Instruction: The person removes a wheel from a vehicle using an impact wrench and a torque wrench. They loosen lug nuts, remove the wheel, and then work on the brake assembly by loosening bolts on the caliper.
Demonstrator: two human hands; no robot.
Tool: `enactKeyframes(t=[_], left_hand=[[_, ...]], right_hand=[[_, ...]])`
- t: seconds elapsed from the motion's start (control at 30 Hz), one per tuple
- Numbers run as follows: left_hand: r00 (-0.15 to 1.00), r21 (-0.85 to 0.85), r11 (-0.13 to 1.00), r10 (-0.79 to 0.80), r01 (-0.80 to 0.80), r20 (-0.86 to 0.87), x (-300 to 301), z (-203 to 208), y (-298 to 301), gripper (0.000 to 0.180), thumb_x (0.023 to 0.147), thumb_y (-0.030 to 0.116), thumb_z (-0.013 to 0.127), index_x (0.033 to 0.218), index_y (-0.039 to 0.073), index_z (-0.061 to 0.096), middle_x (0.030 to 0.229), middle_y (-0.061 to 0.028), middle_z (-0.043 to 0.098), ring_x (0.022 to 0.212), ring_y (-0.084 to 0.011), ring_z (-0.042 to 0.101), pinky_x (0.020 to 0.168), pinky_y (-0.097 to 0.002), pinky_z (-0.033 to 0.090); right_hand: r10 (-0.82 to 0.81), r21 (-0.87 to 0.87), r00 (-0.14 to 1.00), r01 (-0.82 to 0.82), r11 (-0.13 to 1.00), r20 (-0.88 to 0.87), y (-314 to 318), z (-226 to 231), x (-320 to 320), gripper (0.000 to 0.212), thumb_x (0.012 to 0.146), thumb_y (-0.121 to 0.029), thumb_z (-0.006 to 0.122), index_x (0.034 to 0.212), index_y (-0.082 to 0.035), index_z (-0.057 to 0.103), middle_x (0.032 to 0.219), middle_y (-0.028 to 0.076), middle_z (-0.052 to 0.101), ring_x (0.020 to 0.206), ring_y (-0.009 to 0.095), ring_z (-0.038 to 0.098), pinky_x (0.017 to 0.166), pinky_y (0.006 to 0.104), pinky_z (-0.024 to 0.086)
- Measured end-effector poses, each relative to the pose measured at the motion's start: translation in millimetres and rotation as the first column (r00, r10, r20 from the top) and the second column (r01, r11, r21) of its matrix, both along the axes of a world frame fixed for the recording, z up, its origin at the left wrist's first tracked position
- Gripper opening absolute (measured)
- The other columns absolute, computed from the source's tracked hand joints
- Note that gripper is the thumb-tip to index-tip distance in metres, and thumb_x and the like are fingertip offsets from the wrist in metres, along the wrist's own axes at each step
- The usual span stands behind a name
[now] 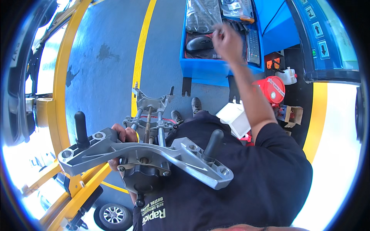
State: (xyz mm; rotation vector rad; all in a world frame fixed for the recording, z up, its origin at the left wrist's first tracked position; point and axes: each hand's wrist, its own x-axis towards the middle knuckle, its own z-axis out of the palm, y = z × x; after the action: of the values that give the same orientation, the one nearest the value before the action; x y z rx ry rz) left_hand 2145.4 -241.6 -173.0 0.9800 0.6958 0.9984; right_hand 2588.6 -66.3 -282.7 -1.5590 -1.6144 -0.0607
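My left hand (128,134) is closed round a silver metal wheel clamp (148,152), held up in front of my body. The clamp has several black pegs, a black knob (142,178) underneath and a threaded rod (148,126) running between two sliding bars. Part of the left hand is hidden behind the clamp. Out at the far right, my right hand (228,41) hangs over an open blue drawer (208,69), close to a black computer mouse (199,44). Motion smears its fingers, so whether they hold anything cannot be told.
In the drawer lie a plastic-wrapped keyboard (202,15) and a remote control (253,46). A red bucket (271,90) and a white jug (287,76) stand right of it. Yellow lift beams (63,77) rise at left; a screen (327,38) is at upper right.
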Motion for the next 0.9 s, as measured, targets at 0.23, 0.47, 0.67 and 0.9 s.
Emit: enactKeyframes(t=[0.23,0.47,0.67,0.9], left_hand=[[0.994,0.059,0.993,0.097,-0.100,0.052,19,-1,-6,0.075,0.066,0.061,0.089,0.096,0.009,0.044,0.068,-0.0084,0.055,0.061,-0.0144,0.046,0.064,-0.0296,0.035],[0.963,0.006,0.963,0.268,-0.268,0.009,21,0,-20,0.069,0.062,0.060,0.086,0.083,0.008,0.045,0.079,-0.0021,0.044,0.063,-0.0110,0.043,0.059,-0.0278,0.033],[0.966,0.050,0.965,0.257,-0.258,0.011,32,15,-22,0.066,0.067,0.060,0.086,0.083,0.008,0.048,0.070,-0.0017,0.047,0.060,-0.0083,0.044,0.052,-0.0243,0.028],[0.977,0.135,0.972,0.202,-0.193,-0.061,29,28,-11,0.054,0.091,0.057,0.070,0.075,0.012,0.046,0.054,-0.0070,0.050,0.047,-0.0092,0.038,0.043,-0.0260,0.024]], right_hand=[[0.063,-0.297,0.791,0.153,0.943,0.608,76,-4,86,0.039,0.082,-0.011,0.065,0.120,-0.012,0.073,0.121,0.014,0.069,0.118,0.033,0.063,0.105,0.0454,0.051],[0.193,-0.338,0.744,0.046,0.940,0.639,72,-4,90,0.032,0.081,-0.016,0.068,0.112,-0.010,0.075,0.115,0.018,0.069,0.114,0.035,0.066,0.099,0.0502,0.053],[0.190,-0.426,0.816,0.076,0.901,0.547,63,32,82,0.032,0.090,-0.029,0.072,0.115,-0.010,0.071,0.116,0.016,0.067,0.114,0.033,0.067,0.098,0.0486,0.054],[0.291,-0.337,0.887,-0.414,0.845,-0.358,56,-17,-85,0.041,0.099,-0.044,0.071,0.125,-0.012,0.066,0.102,0.008,0.072,0.097,0.019,0.069,0.087,0.0326,0.054]])
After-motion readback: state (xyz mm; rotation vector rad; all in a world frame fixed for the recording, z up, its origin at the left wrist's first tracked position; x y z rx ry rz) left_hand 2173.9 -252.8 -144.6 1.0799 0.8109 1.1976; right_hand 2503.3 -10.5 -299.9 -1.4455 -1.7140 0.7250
